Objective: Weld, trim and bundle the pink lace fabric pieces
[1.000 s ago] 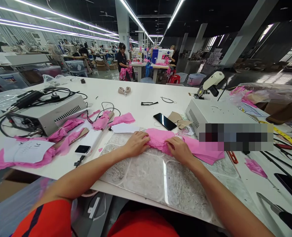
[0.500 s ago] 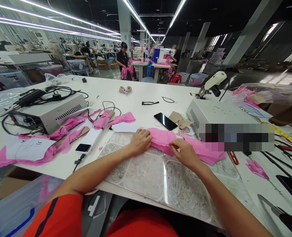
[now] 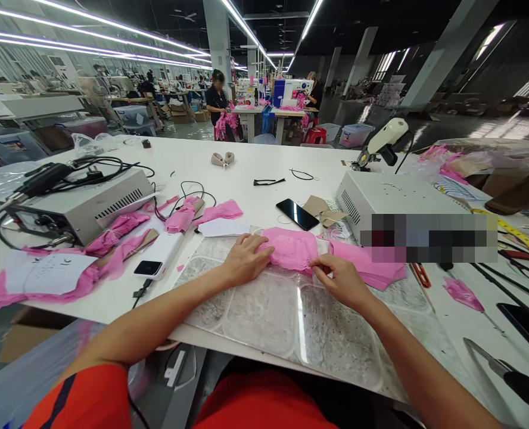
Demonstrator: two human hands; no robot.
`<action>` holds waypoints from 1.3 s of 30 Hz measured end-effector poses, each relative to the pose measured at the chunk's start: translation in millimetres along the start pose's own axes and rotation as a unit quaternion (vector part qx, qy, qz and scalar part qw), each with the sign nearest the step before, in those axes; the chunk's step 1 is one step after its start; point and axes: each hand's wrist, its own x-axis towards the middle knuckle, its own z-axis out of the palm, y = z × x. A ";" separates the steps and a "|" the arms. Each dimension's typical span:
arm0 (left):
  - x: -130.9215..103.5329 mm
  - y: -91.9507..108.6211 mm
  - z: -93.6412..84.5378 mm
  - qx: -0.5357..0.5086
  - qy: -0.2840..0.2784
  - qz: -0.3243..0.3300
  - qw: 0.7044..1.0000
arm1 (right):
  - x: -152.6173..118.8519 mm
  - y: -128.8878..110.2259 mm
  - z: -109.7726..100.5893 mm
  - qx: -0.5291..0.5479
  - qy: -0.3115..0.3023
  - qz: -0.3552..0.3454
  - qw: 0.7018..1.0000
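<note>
In front of me a lacy-edged pink fabric piece (image 3: 291, 247) lies on a clear, quilted-looking plastic mat (image 3: 264, 316). My left hand (image 3: 248, 260) rests on the left end of this piece, its fingers stretched out and lying flat. At the right lower corner, my right hand (image 3: 339, 279) pinches the fabric's edge between thumb and forefinger. Just right of it is a stack of pink fabric pieces (image 3: 372, 262), partly behind my right hand. A white paper sheet (image 3: 224, 229) lies beyond my left hand.
A black phone (image 3: 297, 214) lies beyond the fabric. Grey metal boxes stand left (image 3: 99, 202) and right (image 3: 398, 196). Bundled pink pieces (image 3: 68, 292) and a white power bank (image 3: 159, 256) are on the left. Scissors (image 3: 492, 360) lie at right. People work at machines farther back.
The pink piece now lies flatter and more spread out, with a pale gap between it and the stack. My left hand has shifted slightly left; my right hand still pinches the corner.
</note>
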 end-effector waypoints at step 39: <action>48.9 -21.3 17.6 -0.201 -0.178 -0.010 0.963 | -70.7 -65.0 7.4 0.058 -0.037 -0.217 0.974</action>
